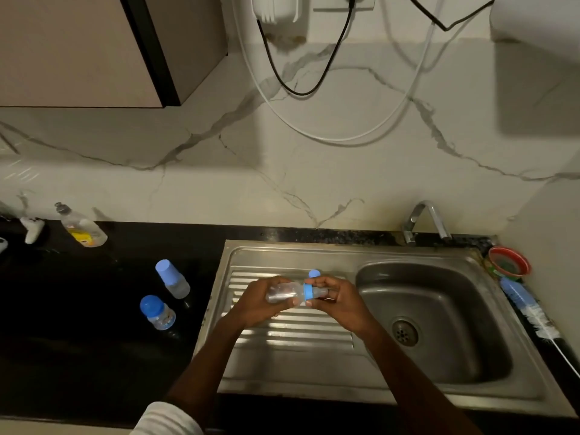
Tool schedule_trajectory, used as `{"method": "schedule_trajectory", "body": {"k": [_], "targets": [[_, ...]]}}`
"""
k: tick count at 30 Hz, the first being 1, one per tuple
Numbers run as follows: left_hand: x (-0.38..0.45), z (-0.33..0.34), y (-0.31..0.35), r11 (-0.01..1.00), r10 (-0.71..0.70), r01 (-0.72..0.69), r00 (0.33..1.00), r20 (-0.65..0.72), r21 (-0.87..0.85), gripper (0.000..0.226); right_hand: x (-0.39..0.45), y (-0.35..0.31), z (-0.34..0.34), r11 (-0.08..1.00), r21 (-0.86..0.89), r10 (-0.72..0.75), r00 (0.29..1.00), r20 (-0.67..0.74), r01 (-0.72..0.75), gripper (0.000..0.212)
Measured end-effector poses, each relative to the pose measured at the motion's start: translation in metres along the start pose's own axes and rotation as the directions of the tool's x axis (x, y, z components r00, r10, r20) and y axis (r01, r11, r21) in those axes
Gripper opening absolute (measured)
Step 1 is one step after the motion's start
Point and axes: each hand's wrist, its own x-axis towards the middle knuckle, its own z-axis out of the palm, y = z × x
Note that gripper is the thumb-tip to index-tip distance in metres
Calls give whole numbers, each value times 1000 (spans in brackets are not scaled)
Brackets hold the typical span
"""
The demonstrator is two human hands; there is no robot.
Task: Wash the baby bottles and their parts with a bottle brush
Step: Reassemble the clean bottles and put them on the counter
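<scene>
I hold the bottle (282, 292) sideways over the drainboard: left hand (262, 301) wraps its body, right hand (337, 298) pinches the blue collar (308, 291) (nipple end rightward).

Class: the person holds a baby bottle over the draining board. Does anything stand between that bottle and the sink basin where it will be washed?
Nothing visible does. The bottle, gripped by the left hand and right hand, hangs above the draining board; the sink basin beside it lies open, the bottle brush off on its far rim.

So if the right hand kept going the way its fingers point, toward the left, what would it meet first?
The bottle it already pinches at the blue ring, then the left hand holding the bottle's body. Beyond that, depth is unclear.
</scene>
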Motion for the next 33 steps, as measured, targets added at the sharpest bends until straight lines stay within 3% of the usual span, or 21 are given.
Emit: {"method": "schedule_trajectory", "body": {"k": [2, 6, 9, 11, 13, 15, 17, 19, 21, 23, 27, 31, 33], "targets": [[1, 2, 1, 997, 60, -62, 997, -41, -37, 50, 2, -4, 3, 995, 41, 85, 996, 9, -86, 26], [3, 6, 6, 994, 108, -110, 992, -61, -24, 55, 6, -13, 7, 961, -44, 271, 962, -10, -271, 70], [3, 4, 2, 996, 88, -90, 994, -57, -23, 56, 6, -19, 0, 950, -7, 312, 950, -4, -312, 59], [2, 1, -3, 997, 69, -71, 996, -61, -40, 55, 5, -17, -2, 955, 92, 276, 958, 76, -282, 42], [1, -2, -7, 996, 57, -60, 997, -57, -59, 54, 4, -15, 0, 965, 102, 230, 964, 134, -244, 38], [0, -3, -8, 996, 50, -54, 997, -53, -66, 55, 5, -13, 5, 961, -5, 275, 957, 91, -275, 41], [1, -4, -8, 998, 42, -45, 997, -63, -52, 55, 10, -14, 9, 937, -126, 329, 944, 13, -325, 65], [2, -8, -8, 998, 34, -37, 997, -74, -41, 53, 15, -15, 12, 957, -113, 265, 963, -41, -268, 52], [5, -12, -10, 998, 27, -31, 997, -71, -51, 51, 19, -15, 12, 984, -32, 174, 985, 11, -173, 33], [8, -14, -12, 998, 19, -23, 998, -60, -63, 51, 22, -16, 16, 988, -41, 150, 986, 67, -147, 31], [9, -17, -15, 999, 10, -12, 998, -61, -48, 52, 31, -18, 22, 972, -161, 182, 982, 47, -173, 48], [13, -25, -24, 1000, -17, 16, 998, -66, -23, 50, 40, -15, 25, 977, -212, 22, 999, 47, -12, 25], [15, -28, -26, 1000, -5, 3, 996, -85, -31, 54, 43, -11, 34, 987, -147, 73, 997, 16, -70, 21]]}}
